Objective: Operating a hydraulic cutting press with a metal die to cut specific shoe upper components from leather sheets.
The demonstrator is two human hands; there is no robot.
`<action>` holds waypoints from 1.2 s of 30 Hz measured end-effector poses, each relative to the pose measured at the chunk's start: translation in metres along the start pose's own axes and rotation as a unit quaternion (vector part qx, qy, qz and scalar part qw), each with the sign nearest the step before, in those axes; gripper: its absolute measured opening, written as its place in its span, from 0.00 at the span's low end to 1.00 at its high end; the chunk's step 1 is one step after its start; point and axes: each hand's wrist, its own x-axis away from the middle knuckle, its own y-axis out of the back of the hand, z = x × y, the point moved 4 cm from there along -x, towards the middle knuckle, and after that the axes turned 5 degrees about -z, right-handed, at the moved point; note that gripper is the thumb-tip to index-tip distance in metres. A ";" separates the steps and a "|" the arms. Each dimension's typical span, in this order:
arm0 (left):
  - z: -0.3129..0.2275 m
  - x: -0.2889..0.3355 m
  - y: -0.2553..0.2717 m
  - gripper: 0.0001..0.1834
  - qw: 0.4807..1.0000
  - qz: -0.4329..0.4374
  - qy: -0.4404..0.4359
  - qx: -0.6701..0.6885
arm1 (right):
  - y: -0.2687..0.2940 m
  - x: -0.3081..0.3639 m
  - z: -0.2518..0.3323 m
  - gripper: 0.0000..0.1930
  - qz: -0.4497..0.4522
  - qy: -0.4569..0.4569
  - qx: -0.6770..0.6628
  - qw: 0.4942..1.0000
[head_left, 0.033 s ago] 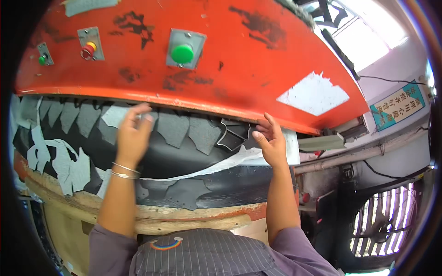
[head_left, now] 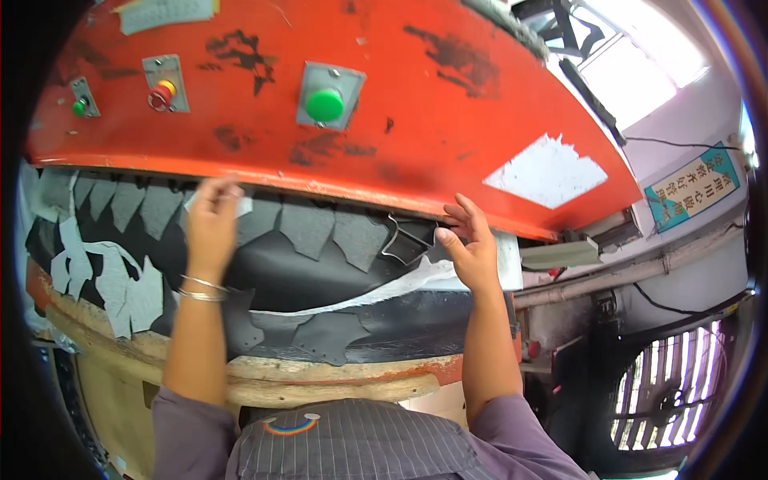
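Note:
Under the red machine's lower edge, my left hand point(head_left: 212, 228) is raised over a row of cut grey pieces. Its fingers are curled and blurred, and a pale piece point(head_left: 244, 207) shows beside them; whether they grip it I cannot tell. My right hand point(head_left: 472, 248) is open, fingers stretched toward the red edge and thumb apart, close beside a dark metal cutting die point(head_left: 406, 242). Pointed grey cut pieces point(head_left: 308, 228) lie side by side on black sheet material point(head_left: 280, 280). A dark cut piece point(head_left: 330, 336) rests nearer to me.
Ahead rises the red machine body point(head_left: 432, 120) with a large green button point(head_left: 325, 105) and a red button point(head_left: 160, 96). Light scraps point(head_left: 120, 296) hang at the left. A wooden rail point(head_left: 336, 390) runs along the front. At right stands a fan point(head_left: 668, 392).
My left hand has shifted slightly left, and its fingers look more curled. My right hand stays almost in place. The whole view has shifted a little.

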 end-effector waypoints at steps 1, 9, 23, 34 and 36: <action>-0.009 -0.024 0.024 0.10 0.996 -0.086 -0.022 0.020 | -0.014 -0.008 0.020 0.33 -0.002 0.068 -0.008 0.998; -0.040 -0.184 0.203 0.38 0.835 -0.509 -0.210 0.008 | -0.107 -0.068 0.140 0.22 -0.032 0.217 0.061 0.974; -0.007 -0.009 0.096 0.12 0.968 0.040 -0.172 -0.179 | -0.138 0.079 0.058 0.26 0.278 0.061 0.242 0.928; -0.022 0.142 -0.028 0.11 0.896 0.353 -0.168 -0.213 | -0.128 0.144 0.026 0.28 0.207 0.082 0.291 0.930; -0.016 0.154 -0.028 0.10 0.889 0.363 -0.162 -0.227 | -0.127 0.156 0.016 0.29 0.233 0.069 0.277 0.930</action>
